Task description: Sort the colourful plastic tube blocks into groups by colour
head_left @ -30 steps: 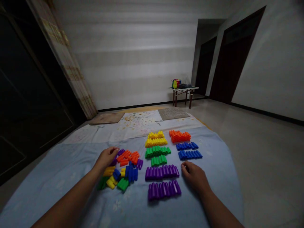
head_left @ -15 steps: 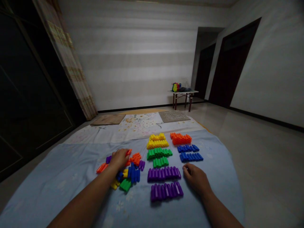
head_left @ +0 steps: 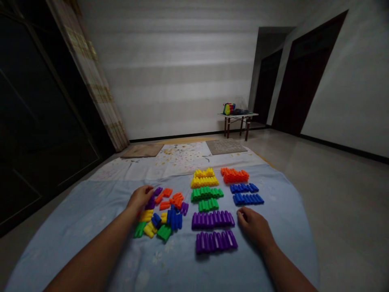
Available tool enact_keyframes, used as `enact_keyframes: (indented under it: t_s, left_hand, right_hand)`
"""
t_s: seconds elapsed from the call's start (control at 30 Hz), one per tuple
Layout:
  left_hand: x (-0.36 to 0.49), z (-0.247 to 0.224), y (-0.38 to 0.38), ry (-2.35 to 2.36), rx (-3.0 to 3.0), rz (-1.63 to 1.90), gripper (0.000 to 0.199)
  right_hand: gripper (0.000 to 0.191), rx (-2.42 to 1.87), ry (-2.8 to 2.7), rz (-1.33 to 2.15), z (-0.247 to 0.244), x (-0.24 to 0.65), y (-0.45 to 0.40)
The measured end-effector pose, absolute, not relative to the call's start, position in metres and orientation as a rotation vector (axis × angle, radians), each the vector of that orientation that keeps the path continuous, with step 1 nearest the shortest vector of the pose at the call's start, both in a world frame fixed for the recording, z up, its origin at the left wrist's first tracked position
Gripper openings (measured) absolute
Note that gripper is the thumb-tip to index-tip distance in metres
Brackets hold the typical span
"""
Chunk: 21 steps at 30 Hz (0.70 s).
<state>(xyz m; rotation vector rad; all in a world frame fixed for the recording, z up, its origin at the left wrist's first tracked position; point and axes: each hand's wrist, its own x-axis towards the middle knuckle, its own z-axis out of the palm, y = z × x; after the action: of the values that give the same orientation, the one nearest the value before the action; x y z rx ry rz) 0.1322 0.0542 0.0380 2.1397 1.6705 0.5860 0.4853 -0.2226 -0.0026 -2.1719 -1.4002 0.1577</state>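
Observation:
My left hand (head_left: pixel 141 197) reaches over the left edge of a loose pile of small plastic peg blocks. Its fingers are curled together beside a purple block (head_left: pixel 158 191); whatever they pinch, if anything, is hidden. Orange blocks (head_left: pixel 177 199), blue blocks (head_left: pixel 174 220), yellow blocks (head_left: pixel 147 215) and green blocks (head_left: pixel 164 232) lie around it. My right hand (head_left: pixel 255 225) rests on the cloth with fingers curled and nothing visible in them. It is just right of two purple rows (head_left: pixel 213 220).
Behind the purple rows stand green rows (head_left: pixel 207 194), yellow rows (head_left: pixel 204 181), blue rows (head_left: pixel 248 198) and an orange stack (head_left: pixel 234 175). A blue cloth (head_left: pixel 100 211) covers the table. Two flat mats, one brown (head_left: pixel 142 151) and one grey (head_left: pixel 226 147), lie farther back.
My left hand has moved left from the orange blocks to the purple ones, uncovering more of the pile. The right hand stays beside the purple rows. The view has shifted slightly.

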Motion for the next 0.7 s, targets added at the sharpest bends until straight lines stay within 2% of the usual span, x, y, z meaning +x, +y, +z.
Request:
enact_keyframes:
  t_s: [0.3, 0.7]
  left_hand:
    - [0.086, 0.034, 0.057, 1.711, 1.992, 0.549, 0.026]
    - [0.077, 0.034, 0.051, 1.791, 1.843, 0.362, 0.039]
  right_hand:
    - [0.027, -2.189, -1.419, 0.186, -0.003, 0.486, -0.223]
    - [0.025, -2.180, -1.413, 0.142, -0.005, 0.486, -0.223]
